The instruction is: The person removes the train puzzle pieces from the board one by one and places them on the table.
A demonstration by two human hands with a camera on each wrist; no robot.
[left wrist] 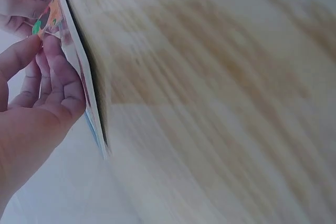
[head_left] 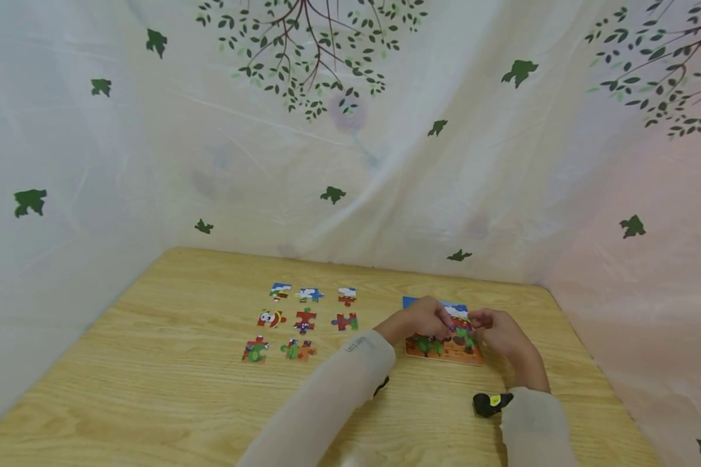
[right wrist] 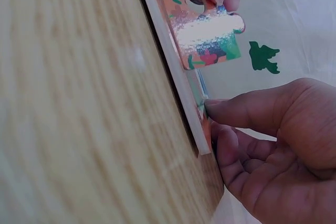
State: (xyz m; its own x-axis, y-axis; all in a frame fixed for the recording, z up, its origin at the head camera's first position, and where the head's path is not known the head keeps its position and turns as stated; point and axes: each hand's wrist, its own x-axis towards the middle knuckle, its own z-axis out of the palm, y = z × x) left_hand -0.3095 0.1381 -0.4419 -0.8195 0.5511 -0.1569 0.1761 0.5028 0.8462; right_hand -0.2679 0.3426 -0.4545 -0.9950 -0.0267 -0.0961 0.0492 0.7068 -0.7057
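Note:
My left hand [head_left: 425, 318] reaches over a puzzle board [head_left: 444, 355] on the right part of the table. Thumb and fingers of that hand pinch a jigsaw piece [right wrist: 202, 40], orange with green and red patches, raised at an angle above the board in the right wrist view. My right hand [head_left: 502, 334] is at the board's right edge. Its thumb [right wrist: 236, 111] and curled forefinger hold that edge. From the left wrist view the pinched piece [left wrist: 50, 19] appears between both hands. The fingers cover part of the board's picture.
Several loose jigsaw pieces [head_left: 306, 320] lie spread in rows left of the board. The wooden table [head_left: 169, 363] meets a pale curtain [head_left: 257, 194] printed with leaves and birds at its back and sides. A black strap with a yellow mark [head_left: 492, 403] is on the right wrist.

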